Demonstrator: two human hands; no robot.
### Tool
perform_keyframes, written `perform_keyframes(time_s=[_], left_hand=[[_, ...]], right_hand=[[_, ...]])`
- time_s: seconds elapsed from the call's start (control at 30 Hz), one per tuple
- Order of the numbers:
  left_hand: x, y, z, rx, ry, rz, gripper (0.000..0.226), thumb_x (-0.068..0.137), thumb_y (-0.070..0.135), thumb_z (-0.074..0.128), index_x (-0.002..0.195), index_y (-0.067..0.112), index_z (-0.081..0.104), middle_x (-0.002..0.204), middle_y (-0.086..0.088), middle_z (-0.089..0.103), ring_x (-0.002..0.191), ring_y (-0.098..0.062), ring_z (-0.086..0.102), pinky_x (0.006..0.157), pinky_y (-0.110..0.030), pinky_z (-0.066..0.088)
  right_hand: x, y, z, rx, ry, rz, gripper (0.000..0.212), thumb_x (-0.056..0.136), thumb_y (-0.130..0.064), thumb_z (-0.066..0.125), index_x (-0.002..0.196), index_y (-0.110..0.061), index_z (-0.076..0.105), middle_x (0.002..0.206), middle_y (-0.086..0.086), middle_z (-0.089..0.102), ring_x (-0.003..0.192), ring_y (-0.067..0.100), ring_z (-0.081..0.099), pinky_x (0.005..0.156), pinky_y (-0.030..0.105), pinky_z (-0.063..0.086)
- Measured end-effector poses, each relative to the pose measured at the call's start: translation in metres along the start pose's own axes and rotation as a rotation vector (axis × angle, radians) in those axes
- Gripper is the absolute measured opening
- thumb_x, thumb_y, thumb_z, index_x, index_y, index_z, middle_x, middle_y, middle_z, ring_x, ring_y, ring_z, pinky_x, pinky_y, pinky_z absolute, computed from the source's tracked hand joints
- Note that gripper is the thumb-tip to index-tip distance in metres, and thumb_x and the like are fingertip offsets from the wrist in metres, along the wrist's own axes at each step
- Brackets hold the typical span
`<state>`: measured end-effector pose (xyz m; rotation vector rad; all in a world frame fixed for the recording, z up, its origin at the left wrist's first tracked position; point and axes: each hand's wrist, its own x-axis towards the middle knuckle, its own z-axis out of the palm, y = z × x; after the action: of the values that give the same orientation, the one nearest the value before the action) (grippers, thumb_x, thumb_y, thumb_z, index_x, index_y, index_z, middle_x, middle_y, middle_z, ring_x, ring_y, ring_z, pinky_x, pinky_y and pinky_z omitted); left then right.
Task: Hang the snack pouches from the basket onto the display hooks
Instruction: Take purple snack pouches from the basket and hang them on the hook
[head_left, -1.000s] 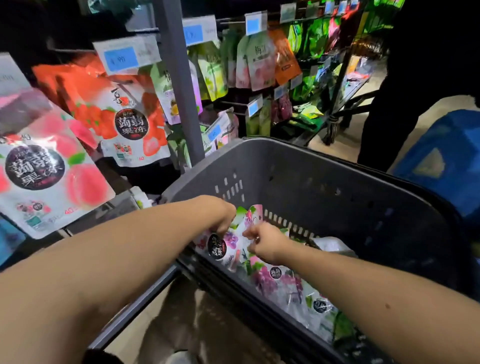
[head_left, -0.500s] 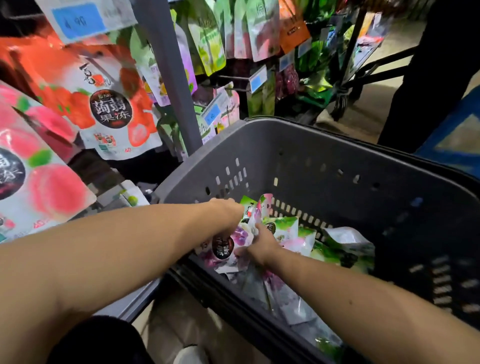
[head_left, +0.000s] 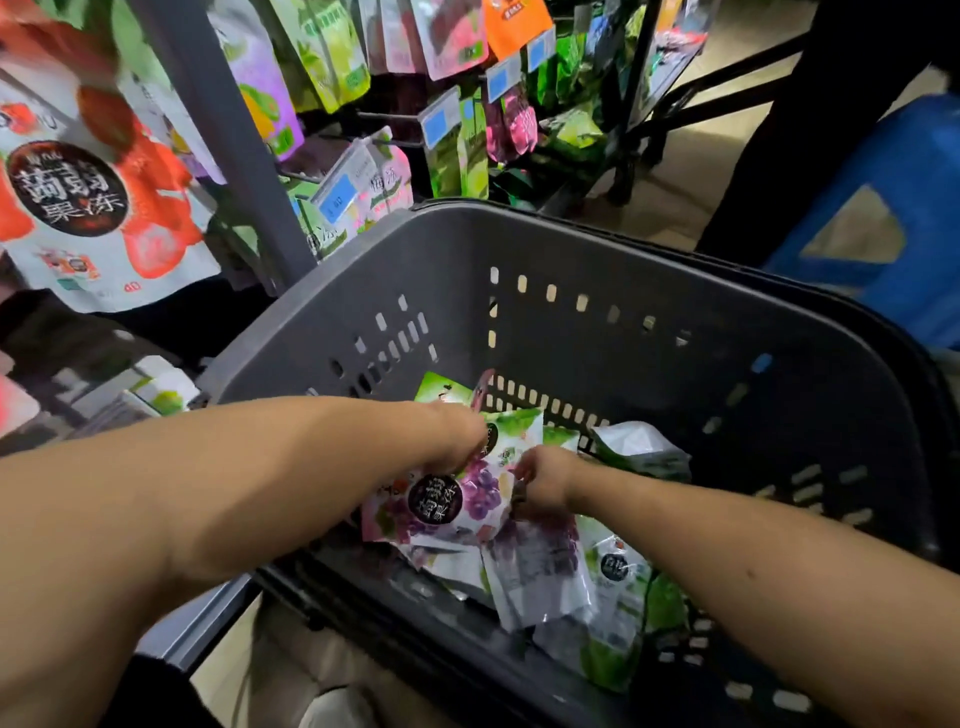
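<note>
Pouch (head_left: 447, 506), grape, foil: is lying atop the pile in the basket (head_left: 571, 270). Left hand (head_left: 457, 436) is gripping its top edge; right hand (head_left: 543, 480) is pinching its right side. Probably handling light, soft and slippery. It is likely best taken by the stiffer top seam.

Left hand (head_left: 457, 436) and right hand (head_left: 543, 480) on a grape pouch (head_left: 441, 506) inside the grey basket (head_left: 519, 249).

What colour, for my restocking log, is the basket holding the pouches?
Dark grey; the slotted plastic basket shows best in the head view.
</note>
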<state>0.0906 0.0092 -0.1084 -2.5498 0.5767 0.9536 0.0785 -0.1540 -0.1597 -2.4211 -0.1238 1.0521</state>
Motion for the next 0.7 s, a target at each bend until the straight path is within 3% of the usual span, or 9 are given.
perform_keyframes(time_s=[0.07,0.13,0.23,0.33,0.37,0.43,0.5,0.6,0.7], left_hand=[[0.007,0.0,0.0,0.042,0.039,0.034,0.024,0.089,0.012,0.069,0.113,0.014,0.069,0.112,-0.009,0.068,0.103,-0.031,0.066,0.087,-0.04,0.056],[0.011,-0.002,-0.002,0.088,0.078,0.071,0.021,0.09,0.012,0.068,0.11,0.017,0.071,0.112,-0.009,0.067,0.105,-0.032,0.063,0.088,-0.041,0.055],[0.014,-0.003,-0.005,0.26,0.172,0.096,0.019,0.092,0.021,0.066,0.11,0.024,0.072,0.121,-0.005,0.063,0.125,-0.033,0.046,0.093,-0.04,0.043],[0.013,-0.001,-0.005,0.391,0.268,0.108,0.028,0.098,0.019,0.057,0.123,0.021,0.068,0.129,-0.002,0.058,0.13,-0.033,0.043,0.093,-0.04,0.04],[0.012,-0.001,-0.006,0.349,0.259,0.112,0.028,0.098,0.013,0.057,0.123,0.02,0.069,0.128,-0.002,0.057,0.125,-0.032,0.05,0.086,-0.039,0.043],[0.012,-0.003,-0.005,0.197,0.207,0.086,0.029,0.095,0.005,0.058,0.117,0.018,0.07,0.123,-0.003,0.059,0.111,-0.029,0.061,0.075,-0.036,0.049],[0.009,-0.006,-0.007,0.081,0.163,0.043,0.027,0.092,0.003,0.059,0.112,0.017,0.071,0.114,-0.005,0.067,0.105,-0.03,0.066,0.082,-0.04,0.056],[0.0,-0.01,-0.013,-0.05,0.131,0.001,0.027,0.091,0.002,0.062,0.111,0.016,0.073,0.111,-0.006,0.069,0.104,-0.03,0.067,0.086,-0.037,0.056],[-0.013,-0.015,-0.026,-0.113,0.163,0.018,0.022,0.091,0.011,0.067,0.109,0.021,0.074,0.109,-0.003,0.069,0.101,-0.027,0.066,0.076,-0.029,0.05]], right_hand=[[0.004,0.014,0.001,-0.084,0.093,0.104,0.018,0.09,-0.031,0.069,0.087,-0.015,0.063,0.081,0.002,0.061,0.071,0.019,0.06,0.057,0.025,0.044],[0.009,0.027,0.008,-0.173,0.081,0.193,0.025,0.09,-0.034,0.071,0.098,-0.011,0.065,0.09,0.003,0.064,0.078,0.02,0.064,0.058,0.025,0.046],[0.01,0.035,0.022,-0.187,0.065,0.266,0.034,0.086,-0.039,0.077,0.096,-0.012,0.059,0.085,0.001,0.058,0.066,0.013,0.058,0.046,0.023,0.043],[0.015,0.036,0.025,-0.109,0.026,0.236,0.034,0.083,-0.038,0.08,0.084,-0.016,0.054,0.097,0.006,0.06,0.083,0.019,0.057,0.072,0.029,0.053],[0.014,0.034,0.023,-0.084,0.007,0.235,0.034,0.082,-0.036,0.082,0.087,-0.015,0.057,0.101,0.008,0.062,0.087,0.02,0.057,0.078,0.03,0.053],[0.01,0.03,0.015,-0.047,0.005,0.266,0.049,0.076,-0.036,0.088,0.106,-0.007,0.061,0.103,0.009,0.066,0.087,0.023,0.064,0.072,0.029,0.056],[0.008,0.026,0.006,0.005,0.002,0.229,0.057,0.074,-0.031,0.09,0.116,-0.004,0.061,0.107,0.011,0.068,0.092,0.026,0.069,0.072,0.033,0.059],[-0.004,0.025,-0.014,0.049,0.02,0.145,0.056,0.071,-0.029,0.087,0.117,-0.008,0.064,0.11,0.011,0.069,0.095,0.027,0.069,0.08,0.038,0.062],[-0.023,0.022,-0.035,0.036,0.133,0.052,0.042,0.079,-0.028,0.081,0.116,-0.012,0.068,0.101,0.004,0.067,0.085,0.02,0.063,0.073,0.027,0.052]])
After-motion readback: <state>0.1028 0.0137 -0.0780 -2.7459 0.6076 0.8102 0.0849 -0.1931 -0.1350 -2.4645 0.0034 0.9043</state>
